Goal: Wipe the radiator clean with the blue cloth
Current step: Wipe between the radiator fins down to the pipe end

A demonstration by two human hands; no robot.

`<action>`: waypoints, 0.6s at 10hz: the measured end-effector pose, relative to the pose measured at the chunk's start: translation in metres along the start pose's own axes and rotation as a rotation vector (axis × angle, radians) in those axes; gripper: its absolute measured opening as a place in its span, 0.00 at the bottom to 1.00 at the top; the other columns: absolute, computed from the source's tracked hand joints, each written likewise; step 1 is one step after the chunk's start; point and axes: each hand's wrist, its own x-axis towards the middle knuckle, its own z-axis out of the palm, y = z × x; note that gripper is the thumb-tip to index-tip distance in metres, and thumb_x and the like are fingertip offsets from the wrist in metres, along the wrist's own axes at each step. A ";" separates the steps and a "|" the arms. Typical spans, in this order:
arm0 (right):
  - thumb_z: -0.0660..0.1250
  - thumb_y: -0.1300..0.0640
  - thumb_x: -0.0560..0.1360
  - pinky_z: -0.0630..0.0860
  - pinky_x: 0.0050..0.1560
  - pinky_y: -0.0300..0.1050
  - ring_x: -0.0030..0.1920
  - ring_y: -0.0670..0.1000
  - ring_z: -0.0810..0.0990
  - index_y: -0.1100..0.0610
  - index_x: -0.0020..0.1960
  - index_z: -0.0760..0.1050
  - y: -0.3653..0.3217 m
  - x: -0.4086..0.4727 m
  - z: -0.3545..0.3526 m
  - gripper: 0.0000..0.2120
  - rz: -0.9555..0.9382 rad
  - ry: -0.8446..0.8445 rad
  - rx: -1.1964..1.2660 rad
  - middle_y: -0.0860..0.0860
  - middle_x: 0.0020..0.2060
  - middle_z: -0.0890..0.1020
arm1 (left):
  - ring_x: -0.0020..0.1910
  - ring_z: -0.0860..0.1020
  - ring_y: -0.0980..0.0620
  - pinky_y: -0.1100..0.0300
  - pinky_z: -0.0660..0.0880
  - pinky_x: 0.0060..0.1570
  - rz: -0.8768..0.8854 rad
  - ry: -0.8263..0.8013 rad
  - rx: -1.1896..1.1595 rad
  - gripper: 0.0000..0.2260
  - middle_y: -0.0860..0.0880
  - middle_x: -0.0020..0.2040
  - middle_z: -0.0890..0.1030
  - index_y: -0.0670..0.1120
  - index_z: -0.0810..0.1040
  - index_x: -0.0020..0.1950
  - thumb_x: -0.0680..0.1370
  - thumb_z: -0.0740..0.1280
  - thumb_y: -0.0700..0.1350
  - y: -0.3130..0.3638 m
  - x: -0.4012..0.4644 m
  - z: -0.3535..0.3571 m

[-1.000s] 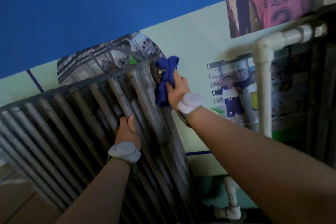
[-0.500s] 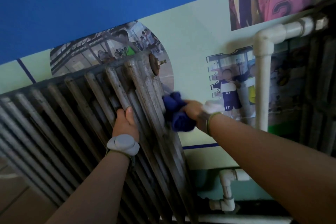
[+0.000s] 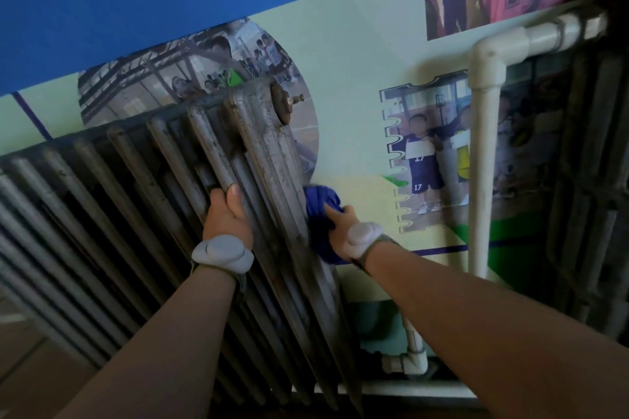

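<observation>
A grey, worn cast-iron radiator (image 3: 143, 187) with several vertical fins runs along the wall from the left to the middle. My left hand (image 3: 227, 214) grips one front fin near the right end, thumb up. The blue cloth (image 3: 320, 211) is bunched against the radiator's right end face, about halfway down. My right hand (image 3: 343, 224) is closed on the cloth and presses it to the metal. A rusty round plug with a small valve (image 3: 284, 105) sits at the top of that end face.
A white pipe (image 3: 483, 160) drops down the wall to the right and bends right at the top toward a second dark radiator (image 3: 592, 180). A low white pipe joint (image 3: 408, 362) sits below the radiator's end. Photo posters (image 3: 425, 153) cover the wall behind.
My right hand has slid the blue cloth down the radiator's end face, from the plug at the top to about mid-height. My left hand stays on the same fin.
</observation>
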 end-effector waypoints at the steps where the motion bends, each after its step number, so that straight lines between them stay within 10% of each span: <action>1: 0.57 0.63 0.77 0.65 0.63 0.43 0.66 0.60 0.69 0.54 0.73 0.61 -0.002 -0.002 -0.015 0.25 -0.006 0.026 0.029 0.60 0.67 0.68 | 0.62 0.72 0.37 0.51 0.68 0.60 0.009 -0.010 -0.008 0.21 0.36 0.63 0.73 0.40 0.65 0.68 0.82 0.49 0.52 -0.003 0.003 -0.001; 2: 0.61 0.68 0.75 0.60 0.55 0.26 0.67 0.58 0.69 0.59 0.71 0.66 -0.042 0.005 -0.041 0.24 -0.195 0.285 0.368 0.61 0.65 0.72 | 0.60 0.73 0.37 0.51 0.69 0.57 0.010 0.010 0.018 0.20 0.36 0.62 0.74 0.39 0.65 0.67 0.82 0.49 0.51 -0.005 0.004 0.000; 6: 0.56 0.66 0.76 0.67 0.60 0.47 0.64 0.61 0.67 0.51 0.73 0.60 -0.021 -0.040 0.022 0.27 -0.025 0.178 0.145 0.61 0.67 0.64 | 0.59 0.73 0.37 0.55 0.67 0.55 0.094 0.058 0.029 0.19 0.34 0.59 0.75 0.35 0.67 0.65 0.82 0.51 0.47 -0.006 0.001 0.001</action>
